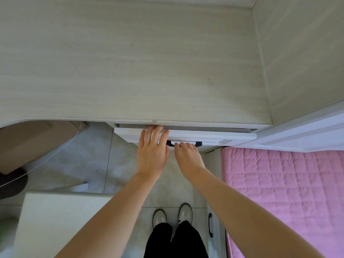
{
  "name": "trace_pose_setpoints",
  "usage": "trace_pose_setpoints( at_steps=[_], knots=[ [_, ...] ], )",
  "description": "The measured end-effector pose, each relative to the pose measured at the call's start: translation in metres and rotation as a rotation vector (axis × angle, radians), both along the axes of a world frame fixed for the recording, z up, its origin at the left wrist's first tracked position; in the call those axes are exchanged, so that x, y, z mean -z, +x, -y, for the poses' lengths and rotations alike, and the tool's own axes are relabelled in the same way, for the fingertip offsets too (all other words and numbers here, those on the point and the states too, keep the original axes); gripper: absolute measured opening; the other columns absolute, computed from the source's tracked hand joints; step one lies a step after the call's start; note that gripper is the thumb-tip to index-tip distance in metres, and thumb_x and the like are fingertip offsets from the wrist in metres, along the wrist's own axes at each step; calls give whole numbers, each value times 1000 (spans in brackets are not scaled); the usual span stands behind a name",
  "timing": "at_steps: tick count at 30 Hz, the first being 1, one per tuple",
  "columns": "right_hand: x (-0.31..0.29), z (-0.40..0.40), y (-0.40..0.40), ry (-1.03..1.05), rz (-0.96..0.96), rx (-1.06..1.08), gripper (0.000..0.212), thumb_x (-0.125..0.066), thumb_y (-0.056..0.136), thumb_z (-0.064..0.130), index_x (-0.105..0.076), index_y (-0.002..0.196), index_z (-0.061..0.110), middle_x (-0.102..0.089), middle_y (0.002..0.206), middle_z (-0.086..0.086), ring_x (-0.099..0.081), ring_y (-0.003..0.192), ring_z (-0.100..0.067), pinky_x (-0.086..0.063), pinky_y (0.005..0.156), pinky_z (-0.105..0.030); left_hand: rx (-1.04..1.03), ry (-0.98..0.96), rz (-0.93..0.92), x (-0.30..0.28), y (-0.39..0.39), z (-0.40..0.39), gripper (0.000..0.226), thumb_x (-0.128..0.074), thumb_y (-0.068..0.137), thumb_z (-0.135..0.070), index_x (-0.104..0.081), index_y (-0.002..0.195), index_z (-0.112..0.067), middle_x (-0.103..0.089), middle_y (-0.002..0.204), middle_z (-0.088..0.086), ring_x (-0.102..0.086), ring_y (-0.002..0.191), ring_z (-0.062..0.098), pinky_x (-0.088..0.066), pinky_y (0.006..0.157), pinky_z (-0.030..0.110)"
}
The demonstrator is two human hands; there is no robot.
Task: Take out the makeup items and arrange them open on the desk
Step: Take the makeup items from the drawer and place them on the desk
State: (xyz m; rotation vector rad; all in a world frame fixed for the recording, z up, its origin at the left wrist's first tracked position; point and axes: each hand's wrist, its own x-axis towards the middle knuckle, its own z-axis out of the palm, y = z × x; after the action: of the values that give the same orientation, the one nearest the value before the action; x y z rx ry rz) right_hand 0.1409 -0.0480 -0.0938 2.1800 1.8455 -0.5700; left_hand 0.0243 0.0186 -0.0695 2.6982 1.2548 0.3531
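The bench (pixel 130 62) has a pale wood-grain top that fills the upper part of the view. Beneath its front edge a white drawer (pixel 214 135) stands slightly out, leaving a narrow dark gap between the drawer front and the bench edge. What the drawer holds cannot be seen through this gap, and no makeup items are in view.

The left hand (pixel 151 151) lies flat against the drawer front, its fingers (pixel 158 131) straight and close together, with the tips reaching the top edge at the gap. The right hand (pixel 188 155) is just beside it, its fingers (pixel 183 145) curled round the black drawer handle (pixel 198 143), whose right end shows clear of the hand. The two hands are near one another but do not touch.

Below, the person stands on a pale tiled floor (pixel 122 164) in black trousers (pixel 175 241) and light shoes (pixel 185 213). A pink quilted mattress (pixel 283 192) lies to the right, beside the drawer unit. A white box-like surface (pixel 61 220) sits at lower left. A brown cardboard box (pixel 33 142) rests under the bench at left, with a thin white cable (pixel 61 146) running across it.
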Motion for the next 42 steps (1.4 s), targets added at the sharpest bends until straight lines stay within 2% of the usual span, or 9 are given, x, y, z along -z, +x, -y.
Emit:
trace_pose_setpoints(
  at_steps=[5,9,12,17,23,26,30,34,42],
  knots=[
    [-3,19,-8,20,-15,-18,63,-53,80,-7,-31,138,0,-49,125,-15,-45,116,-34,-30,108,-41,19,-46,33,1,-7,8,37,-72,76,-6,-61,112,-5,-60,125,9,-50,127,30,-36,107,51],
    [-5,32,-11,24,-30,-58,63,-54,79,-6,-33,138,-1,-51,126,-16,-47,117,-34,-33,106,-39,33,-35,-8,4,-15,14,50,-75,78,-15,-58,123,-5,-59,128,7,-52,124,26,-31,111,51],
    [-3,43,-15,30,-62,-71,61,-50,83,-5,-31,140,0,-49,130,-16,-45,120,-33,-31,108,-39,46,6,-56,7,-19,16,54,-73,80,-22,-56,129,-9,-61,125,5,-56,118,24,-31,111,51],
    [-11,65,-18,64,-126,-41,59,-46,87,-2,-30,144,1,-42,139,-14,-39,128,-32,-28,111,-40,35,20,-45,7,-22,22,41,-76,77,-19,-65,115,-10,-67,106,5,-62,100,28,-39,105,49],
    [-49,78,-4,420,-108,42,45,-68,62,-5,-69,105,6,-67,106,-9,-64,92,-32,-54,71,-39,77,-62,-86,-2,-29,30,39,-76,77,-17,-64,114,-9,-66,107,6,-59,99,31,-42,99,48],
    [-59,79,14,400,-37,75,47,-64,73,2,-63,119,10,-62,117,-9,-59,104,-33,-48,87,-44,75,-83,-112,-6,-32,38,40,-76,77,-18,-65,114,-10,-66,106,6,-59,99,31,-44,96,47],
    [-55,85,35,110,26,70,58,-50,94,33,-29,146,18,-39,144,-2,-35,133,-27,-25,112,-53,79,-91,-117,-6,-40,49,42,-78,75,-19,-65,114,-11,-66,106,5,-60,98,29,-46,93,46],
    [-52,102,41,-2,27,54,59,-50,96,32,-24,148,23,-42,142,0,-41,130,-27,-24,111,-58,87,-86,-121,-8,-50,62,43,-82,69,-19,-67,109,-11,-67,100,4,-61,94,30,-48,89,44],
    [-48,139,28,8,35,23,59,-53,94,18,-27,146,25,-45,138,2,-47,120,-26,-38,102,-46,125,-132,-185,-20,-70,92,42,-81,70,-17,-69,109,-10,-68,99,6,-63,93,31,-50,89,45]
  ],
)
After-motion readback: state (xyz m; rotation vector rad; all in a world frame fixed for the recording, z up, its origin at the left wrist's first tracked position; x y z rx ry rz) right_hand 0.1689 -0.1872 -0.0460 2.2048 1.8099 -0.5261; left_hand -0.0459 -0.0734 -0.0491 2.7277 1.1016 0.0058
